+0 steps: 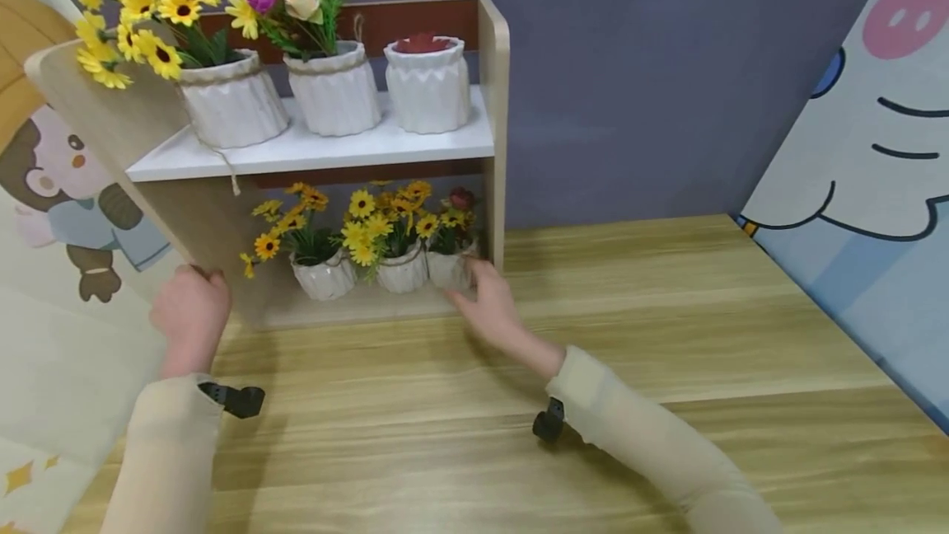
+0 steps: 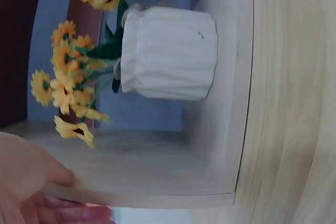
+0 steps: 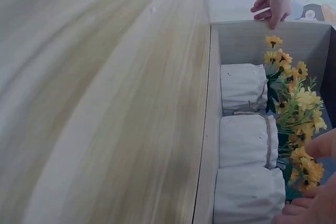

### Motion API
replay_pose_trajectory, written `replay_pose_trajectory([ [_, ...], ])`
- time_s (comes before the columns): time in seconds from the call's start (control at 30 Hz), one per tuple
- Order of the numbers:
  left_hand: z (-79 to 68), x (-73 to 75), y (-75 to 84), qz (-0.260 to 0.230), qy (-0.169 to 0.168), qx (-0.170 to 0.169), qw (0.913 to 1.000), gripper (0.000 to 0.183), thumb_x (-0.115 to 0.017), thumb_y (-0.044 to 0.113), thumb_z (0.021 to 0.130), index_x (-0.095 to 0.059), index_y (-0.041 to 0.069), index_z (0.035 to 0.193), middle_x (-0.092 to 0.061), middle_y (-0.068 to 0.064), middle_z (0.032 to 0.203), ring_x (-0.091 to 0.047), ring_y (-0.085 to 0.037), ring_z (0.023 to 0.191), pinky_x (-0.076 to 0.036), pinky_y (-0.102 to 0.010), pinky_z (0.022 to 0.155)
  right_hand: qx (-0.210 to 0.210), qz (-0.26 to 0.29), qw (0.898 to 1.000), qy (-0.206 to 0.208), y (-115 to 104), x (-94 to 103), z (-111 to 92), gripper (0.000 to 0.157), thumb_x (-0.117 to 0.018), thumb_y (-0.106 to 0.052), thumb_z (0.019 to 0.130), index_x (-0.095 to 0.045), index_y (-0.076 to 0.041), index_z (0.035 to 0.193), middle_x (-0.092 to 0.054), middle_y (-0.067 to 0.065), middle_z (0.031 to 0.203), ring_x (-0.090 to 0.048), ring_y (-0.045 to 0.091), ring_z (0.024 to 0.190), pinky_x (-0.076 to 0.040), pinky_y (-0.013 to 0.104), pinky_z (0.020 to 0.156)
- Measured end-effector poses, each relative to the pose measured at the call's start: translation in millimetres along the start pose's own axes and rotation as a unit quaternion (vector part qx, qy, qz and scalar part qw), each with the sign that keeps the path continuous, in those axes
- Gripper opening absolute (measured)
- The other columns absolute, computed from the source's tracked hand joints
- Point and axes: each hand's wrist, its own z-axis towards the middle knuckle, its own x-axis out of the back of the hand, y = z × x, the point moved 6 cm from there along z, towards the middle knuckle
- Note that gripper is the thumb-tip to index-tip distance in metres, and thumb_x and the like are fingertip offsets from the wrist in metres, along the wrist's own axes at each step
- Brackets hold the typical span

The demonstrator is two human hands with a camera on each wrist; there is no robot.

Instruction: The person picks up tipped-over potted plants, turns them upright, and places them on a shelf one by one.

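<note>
My left hand (image 1: 193, 303) grips the front edge of the left side panel (image 2: 147, 199) of a small wooden shelf unit. In the left wrist view its thumb lies inside the panel and the fingers outside. My right hand (image 1: 489, 299) is at the rightmost white flowerpot (image 1: 447, 268) on the lower level, its thumb spread low before the pot and its fingers along the right side. That pot has yellow flowers and a dark red bloom. Beside it stand a middle pot (image 1: 404, 269) and a left pot (image 1: 326, 277), both with yellow-orange flowers.
On the white upper shelf (image 1: 319, 156) stand a pot of yellow daisies (image 1: 233, 101), a pot of mixed flowers (image 1: 334, 89) and a white pot (image 1: 427, 87) with a dark red top. The unit stands on a wood-grain table (image 1: 415, 419) against a grey-blue wall (image 1: 615, 105).
</note>
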Motion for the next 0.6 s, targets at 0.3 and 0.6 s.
replay_pose_trajectory([
  [0.3,-25.6,2.9,10.2,0.062,0.021,-0.017,0.9977,0.044,-0.032,0.027,0.093,-0.046,-0.015,0.095,-0.05,-0.039,0.08,-0.052,-0.053,0.071,-0.035,-0.052,0.047,0.066,0.021,0.998,-0.011,4.2,26.5,-23.0,0.024,-0.062,-0.016,0.085,-0.063,-0.004,0.106,-0.065,0.007,0.101,-0.061,0.021,0.091,-0.049,0.037,0.08],
  [0.6,-63.6,-2.7,61.6,0.008,0.15,-0.236,0.9601,0.031,-0.051,0.02,0.088,-0.055,-0.01,0.083,-0.056,-0.027,0.071,-0.051,-0.043,0.052,-0.035,-0.048,0.041,0.093,-0.025,0.992,-0.081,26.0,45.8,-44.1,0.025,-0.058,-0.019,0.088,-0.063,-0.008,0.11,-0.065,0.004,0.105,-0.06,0.019,0.096,-0.047,0.039,0.084],
])
